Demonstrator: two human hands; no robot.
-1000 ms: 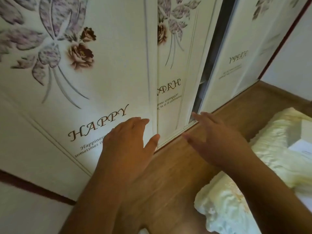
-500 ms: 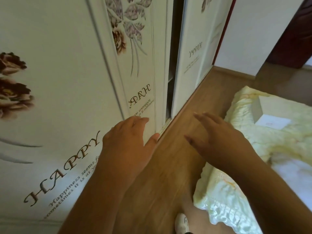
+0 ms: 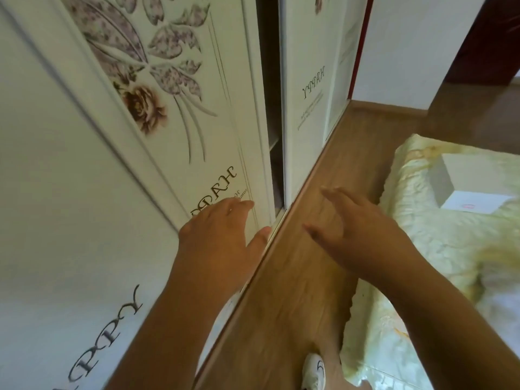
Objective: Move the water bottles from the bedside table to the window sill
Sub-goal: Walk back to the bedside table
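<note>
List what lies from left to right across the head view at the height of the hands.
Wardrobe door with flower print → left hand → dark gap between the sliding doors → right hand over the wood floor → bed with cream cover → white box on the bed.

Soft, warm daylight fills the view without harsh glare. The white wardrobe doors [image 3: 84, 192] look bright; the open gap between them is dark. Wide-angle distortion bends edges, and motion blur smears everything slightly.
</note>
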